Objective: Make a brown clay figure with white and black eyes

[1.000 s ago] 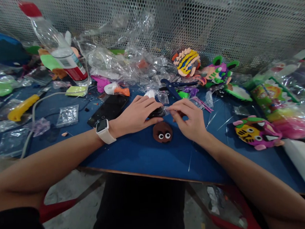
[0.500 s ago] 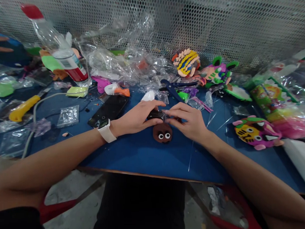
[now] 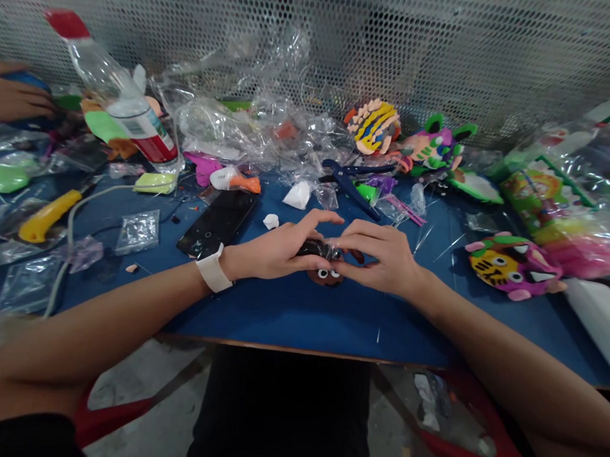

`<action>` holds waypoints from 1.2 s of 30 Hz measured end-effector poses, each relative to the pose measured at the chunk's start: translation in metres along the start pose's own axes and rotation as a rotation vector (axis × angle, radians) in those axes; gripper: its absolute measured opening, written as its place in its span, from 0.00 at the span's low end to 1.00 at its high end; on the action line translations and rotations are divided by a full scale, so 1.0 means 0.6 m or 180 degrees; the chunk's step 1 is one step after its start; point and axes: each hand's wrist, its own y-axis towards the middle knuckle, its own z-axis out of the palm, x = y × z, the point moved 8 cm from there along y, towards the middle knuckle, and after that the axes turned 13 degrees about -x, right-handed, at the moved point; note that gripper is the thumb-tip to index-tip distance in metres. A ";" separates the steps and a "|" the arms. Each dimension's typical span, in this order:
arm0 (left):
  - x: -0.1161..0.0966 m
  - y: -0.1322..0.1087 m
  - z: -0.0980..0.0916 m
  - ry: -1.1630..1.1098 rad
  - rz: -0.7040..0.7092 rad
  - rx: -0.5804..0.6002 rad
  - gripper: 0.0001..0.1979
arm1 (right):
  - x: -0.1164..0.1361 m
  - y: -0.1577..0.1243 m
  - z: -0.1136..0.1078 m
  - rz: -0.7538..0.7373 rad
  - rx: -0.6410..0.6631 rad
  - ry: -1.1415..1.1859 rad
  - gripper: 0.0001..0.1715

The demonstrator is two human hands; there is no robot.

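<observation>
Between my two hands is a small clear plastic packet of dark clay point(image 3: 312, 247). My left hand point(image 3: 278, 249), with a white watch band at the wrist, grips its left end between thumb and fingers. At the right end, the fingertips of my right hand point(image 3: 378, 254) pinch the crinkled plastic. Just below lies a brown clay disc point(image 3: 327, 279) with two white-and-black eyes, its upper part hidden by the packet and fingers. Near my left hand are a small white lump point(image 3: 271, 221) and a packet of white clay point(image 3: 298, 195).
A black phone point(image 3: 217, 221), a yellow-handled cutter point(image 3: 49, 216) and a bottle with a red cap point(image 3: 141, 124) stand or lie left. Dark blue pliers point(image 3: 351, 187) lie beyond my hands. A decorated clay face point(image 3: 515, 266) lies right. Another person's hand point(image 3: 13, 95) is at far left.
Both hands have moved slightly towards me with the packet, now covering the upper part of the brown disc. The small white lump has come into view. The other person's hand has moved further in.
</observation>
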 end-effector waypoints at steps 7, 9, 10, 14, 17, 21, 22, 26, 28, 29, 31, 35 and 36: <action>-0.010 -0.001 0.010 0.0132 0.0029 0.0049 0.34 | 0.014 -0.004 0.014 0.0035 0.0224 -0.0181 0.10; -0.011 0.000 0.013 0.0323 0.0035 0.0090 0.35 | 0.013 -0.008 0.020 -0.0045 0.0388 -0.0325 0.10; -0.010 0.001 0.014 0.0427 0.0017 0.0116 0.35 | 0.012 -0.010 0.024 -0.0103 0.0469 -0.0386 0.10; -0.003 0.005 0.010 0.0824 -0.0009 0.0016 0.30 | -0.007 -0.015 0.030 -0.0158 0.0548 -0.0669 0.10; 0.000 0.010 -0.002 0.1212 0.0034 -0.0284 0.25 | -0.029 -0.011 0.024 0.0052 0.0366 -0.0792 0.06; 0.005 0.013 -0.013 0.1393 -0.0052 -0.0458 0.20 | -0.054 -0.004 0.004 0.0433 -0.0060 -0.0562 0.06; 0.007 0.013 -0.017 0.1402 -0.0095 -0.0505 0.20 | -0.060 -0.003 -0.002 0.0534 -0.0183 -0.0495 0.07; 0.012 0.010 -0.027 0.1310 -0.0166 -0.0689 0.23 | -0.067 -0.004 -0.009 0.0693 -0.0289 -0.0160 0.08; 0.013 0.009 -0.028 0.1175 -0.0122 -0.0720 0.23 | -0.060 -0.003 -0.006 0.0582 -0.0209 -0.0022 0.11; 0.012 0.008 -0.027 0.1102 -0.0081 -0.0717 0.22 | -0.056 -0.003 -0.006 0.0498 -0.0190 0.0008 0.12; 0.010 0.008 -0.025 0.0950 0.0027 -0.0680 0.21 | -0.050 -0.002 -0.006 0.0343 -0.0158 0.0019 0.14; 0.007 0.007 -0.014 0.0615 0.0146 -0.0433 0.25 | -0.042 -0.005 0.001 0.0041 -0.0004 0.0015 0.13; 0.007 0.006 -0.010 0.0510 0.0136 -0.0363 0.26 | -0.039 -0.007 0.002 -0.0063 0.0025 -0.0038 0.13</action>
